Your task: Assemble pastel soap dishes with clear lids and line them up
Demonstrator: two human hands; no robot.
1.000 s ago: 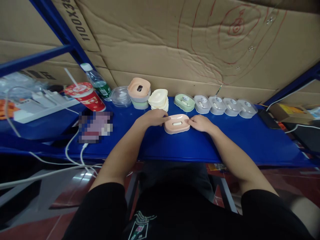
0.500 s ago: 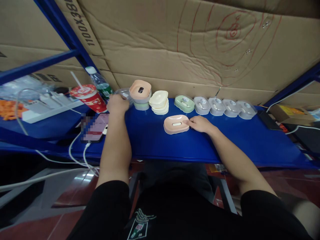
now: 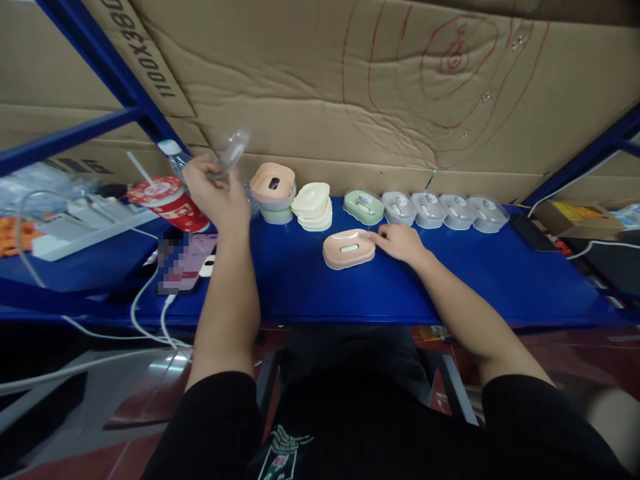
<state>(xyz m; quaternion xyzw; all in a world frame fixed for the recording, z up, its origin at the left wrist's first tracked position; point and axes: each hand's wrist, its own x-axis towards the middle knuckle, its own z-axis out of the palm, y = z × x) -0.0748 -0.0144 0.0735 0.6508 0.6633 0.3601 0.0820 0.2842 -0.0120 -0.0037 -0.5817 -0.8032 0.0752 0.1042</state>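
My left hand [image 3: 216, 193] is raised at the left, fingers closed on a clear plastic lid [image 3: 234, 148] that is blurred by motion. Under it, more clear plastic [image 3: 253, 199] lies partly hidden behind my wrist. A peach soap dish [image 3: 340, 256] with a white oblong piece in its middle rests on the blue table. My right hand [image 3: 400, 241] grips its right rim, thumb along the edge and the other fingers curled. Behind stand a stack of peach, grey and green dish parts [image 3: 274, 193] and a pile of cream trays [image 3: 313, 205].
A lidded green soap dish [image 3: 363, 208] and several lidded grey ones [image 3: 429, 212] line the back of the blue table [image 3: 310, 293]. To the left are a red cup [image 3: 173, 205] with a straw, a bottle [image 3: 171, 150], a phone [image 3: 187, 263] and a power strip [image 3: 93, 230]. Cardboard rises behind.
My left hand has lifted a clear lid off the table beside the stack, moving up and slightly left. My right hand stays at the peach soap dish, its fingers now more curled.
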